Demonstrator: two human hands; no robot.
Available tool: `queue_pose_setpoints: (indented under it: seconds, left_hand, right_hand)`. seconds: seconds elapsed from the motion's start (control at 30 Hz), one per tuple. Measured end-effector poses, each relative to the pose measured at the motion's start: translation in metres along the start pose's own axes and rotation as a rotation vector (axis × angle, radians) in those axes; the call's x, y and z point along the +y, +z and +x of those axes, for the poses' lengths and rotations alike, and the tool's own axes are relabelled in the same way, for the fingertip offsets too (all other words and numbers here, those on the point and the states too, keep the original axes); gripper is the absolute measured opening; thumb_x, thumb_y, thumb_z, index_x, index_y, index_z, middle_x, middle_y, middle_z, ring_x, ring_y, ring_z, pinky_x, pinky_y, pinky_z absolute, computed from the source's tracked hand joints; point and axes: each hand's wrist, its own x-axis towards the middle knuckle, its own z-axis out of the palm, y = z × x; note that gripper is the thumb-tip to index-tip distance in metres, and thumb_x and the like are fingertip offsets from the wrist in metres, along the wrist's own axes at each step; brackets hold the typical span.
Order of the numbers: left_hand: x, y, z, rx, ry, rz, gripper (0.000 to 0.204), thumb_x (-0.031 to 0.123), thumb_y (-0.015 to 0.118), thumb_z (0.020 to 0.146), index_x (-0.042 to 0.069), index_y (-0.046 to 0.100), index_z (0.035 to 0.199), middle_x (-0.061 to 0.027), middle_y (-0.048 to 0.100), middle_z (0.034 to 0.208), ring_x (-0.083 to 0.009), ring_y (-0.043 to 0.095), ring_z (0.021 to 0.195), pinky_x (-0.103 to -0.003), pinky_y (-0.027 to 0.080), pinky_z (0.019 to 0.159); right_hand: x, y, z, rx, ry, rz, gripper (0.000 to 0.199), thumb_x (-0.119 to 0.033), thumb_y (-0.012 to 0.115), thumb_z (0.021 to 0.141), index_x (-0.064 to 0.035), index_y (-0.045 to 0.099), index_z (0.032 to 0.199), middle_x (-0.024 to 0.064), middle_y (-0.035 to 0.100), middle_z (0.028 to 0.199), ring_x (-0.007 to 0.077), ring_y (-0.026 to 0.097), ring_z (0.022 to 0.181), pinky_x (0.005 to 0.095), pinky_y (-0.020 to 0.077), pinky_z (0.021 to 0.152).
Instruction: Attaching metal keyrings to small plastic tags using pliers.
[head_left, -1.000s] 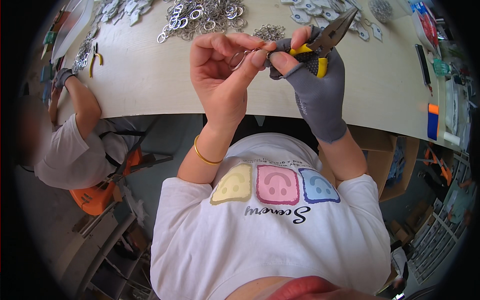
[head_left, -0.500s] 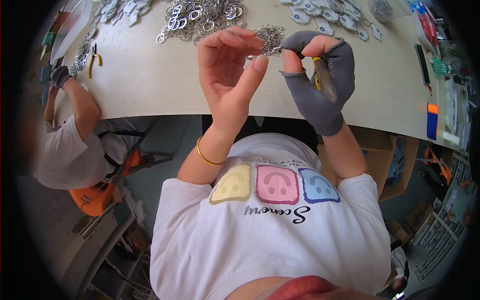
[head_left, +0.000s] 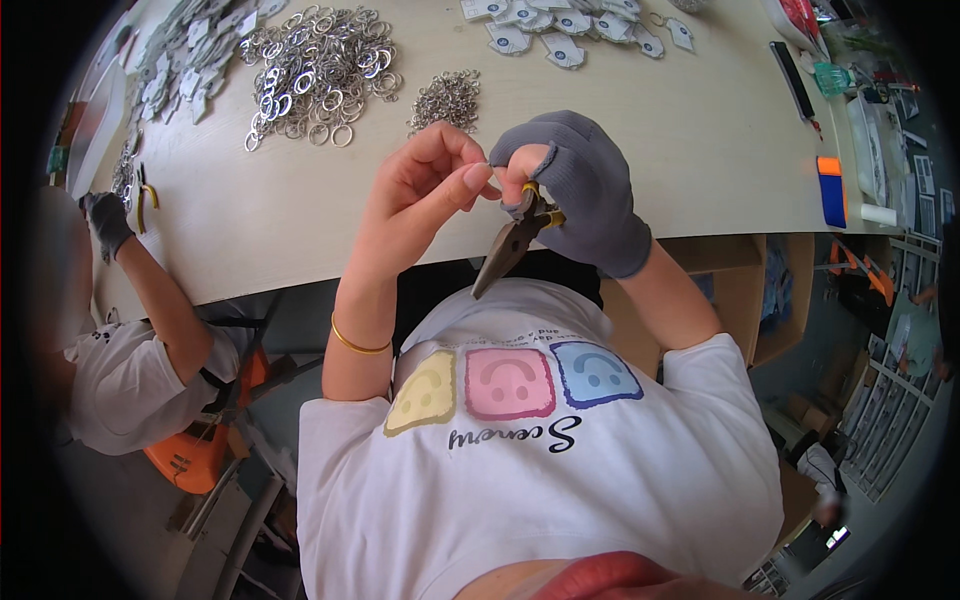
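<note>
My left hand (head_left: 420, 195) is bare, with a gold bangle on the wrist, and its fingertips pinch a small metal ring, which is barely visible. My right hand (head_left: 580, 190) wears a grey glove and grips yellow-handled pliers (head_left: 512, 245) whose jaws point down toward my chest. The fingertips of both hands meet above the near edge of the pale table (head_left: 300, 230). Beyond them lie a small pile of little jump rings (head_left: 447, 97) and a larger heap of key rings (head_left: 315, 70).
Flat printed tags (head_left: 570, 25) lie at the table's far side, more at the far left. A person in a white shirt sits at my left, gloved hand (head_left: 105, 220) by another pair of pliers (head_left: 147, 195). An orange-and-blue box (head_left: 830, 190) sits at the right edge.
The pliers have swung from pointing up and away to hanging jaws-down in my right palm. Both hands have dropped closer to the table's near edge, fingertips still together.
</note>
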Motion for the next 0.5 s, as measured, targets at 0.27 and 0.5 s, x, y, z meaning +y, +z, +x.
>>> queue_pose_setpoints:
  seconds: [0.27, 0.5]
  left_hand:
    - [-0.008, -0.001, 0.011, -0.134, -0.304, -0.382, 0.009, 0.011, 0.060, 0.093, 0.002, 0.058, 0.093, -0.0010, 0.054, 0.075, -0.0092, 0.052, 0.066, -0.030, 0.054, 0.069]
    - [-0.015, -0.001, 0.010, -0.025, -0.226, -0.238, 0.012, 0.013, 0.060, 0.093, 0.002, 0.057, 0.090, -0.0009, 0.054, 0.076, -0.0086, 0.052, 0.066, -0.030, 0.054, 0.068]
  right_hand:
    - [0.007, -0.013, -0.011, -0.034, 0.134, 0.167, 0.032, 0.000, 0.073, 0.062, -0.0094, 0.052, 0.085, 0.0044, 0.061, 0.083, 0.0233, 0.059, 0.071, 0.0339, 0.0466, 0.064]
    - [0.116, -0.040, -0.004, -0.244, 0.728, -0.469, 0.036, -0.037, 0.064, 0.088, -0.0026, 0.066, 0.096, 0.0097, 0.063, 0.073, 0.0220, 0.058, 0.061, 0.0323, 0.0440, 0.057]
